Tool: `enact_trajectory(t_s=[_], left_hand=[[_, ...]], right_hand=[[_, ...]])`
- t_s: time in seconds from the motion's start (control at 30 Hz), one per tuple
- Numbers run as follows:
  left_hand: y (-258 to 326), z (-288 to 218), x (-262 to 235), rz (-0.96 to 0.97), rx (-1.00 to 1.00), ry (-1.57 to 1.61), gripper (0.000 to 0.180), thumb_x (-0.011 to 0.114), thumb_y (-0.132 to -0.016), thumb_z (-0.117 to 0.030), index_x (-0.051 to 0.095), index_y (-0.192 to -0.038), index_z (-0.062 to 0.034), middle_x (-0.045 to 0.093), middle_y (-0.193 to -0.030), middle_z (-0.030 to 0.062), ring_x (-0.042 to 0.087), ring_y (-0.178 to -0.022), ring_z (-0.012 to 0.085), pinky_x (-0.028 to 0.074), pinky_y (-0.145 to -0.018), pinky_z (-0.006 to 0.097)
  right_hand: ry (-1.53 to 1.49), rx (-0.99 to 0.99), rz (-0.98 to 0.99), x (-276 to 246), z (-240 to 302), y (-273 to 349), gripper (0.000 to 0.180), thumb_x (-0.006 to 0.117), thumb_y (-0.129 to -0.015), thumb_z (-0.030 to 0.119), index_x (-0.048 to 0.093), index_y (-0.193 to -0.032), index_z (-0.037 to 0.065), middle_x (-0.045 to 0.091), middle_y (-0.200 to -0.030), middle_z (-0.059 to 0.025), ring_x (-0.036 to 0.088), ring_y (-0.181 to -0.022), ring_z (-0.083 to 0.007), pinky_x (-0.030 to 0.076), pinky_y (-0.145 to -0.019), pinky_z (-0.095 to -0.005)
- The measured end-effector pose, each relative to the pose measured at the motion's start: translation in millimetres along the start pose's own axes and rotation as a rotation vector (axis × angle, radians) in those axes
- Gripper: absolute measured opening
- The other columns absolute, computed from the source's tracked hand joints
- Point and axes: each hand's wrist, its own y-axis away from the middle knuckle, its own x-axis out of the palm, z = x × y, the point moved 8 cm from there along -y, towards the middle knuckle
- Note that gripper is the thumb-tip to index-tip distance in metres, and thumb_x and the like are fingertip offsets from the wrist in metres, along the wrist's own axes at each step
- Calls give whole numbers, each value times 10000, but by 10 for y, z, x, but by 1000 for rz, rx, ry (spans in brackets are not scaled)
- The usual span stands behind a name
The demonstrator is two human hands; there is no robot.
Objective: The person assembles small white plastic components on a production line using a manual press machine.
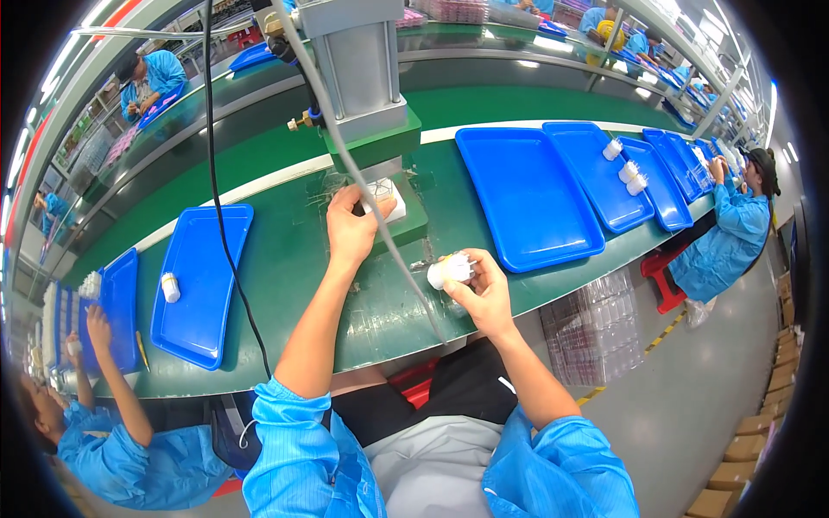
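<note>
My left hand (351, 231) reaches under the press (358, 65), its thumb and fingers closed about a white square plastic block (398, 210) on the green press base (408, 229). A grey hose (350, 160) crosses in front and covers part of that grip. Nearer to me, my right hand (485, 300) holds a white round plastic part (446, 271) with prongs on one end, pinched between thumb and fingers above the green table (380, 319). The part is tilted, its prongs toward my fingers.
A blue tray (231, 233) with one white part (170, 287) lies left, behind a hanging black cable (216, 173). More blue trays (527, 198) line the right, some holding white parts (633, 177). Co-workers sit at left (129, 457) and right (721, 242).
</note>
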Motion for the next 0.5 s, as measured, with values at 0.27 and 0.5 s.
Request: enact_trajectory(t_s=[0.27, 0.5], left_hand=[[-1, -5, 28, 6, -24, 44, 332, 841, -721, -260, 735, -914, -11, 618, -816, 87, 541, -791, 202, 427, -698, 347], [6, 83, 30, 85, -59, -103, 400, 837, -789, -192, 709, -1104, 17, 719, -1011, 83, 653, -921, 160, 509, -855, 313]], right_hand=[[44, -1, 10, -1, 6, -2, 481, 787, -857, 98, 528, -1251, 1, 670, -1148, -87, 642, -1040, -146, 500, -874, -295], [29, 6, 5, 12, 5, -3, 483, 796, -852, 111, 533, -1243, 4, 676, -1138, -84, 645, -1035, -147, 497, -883, -295]])
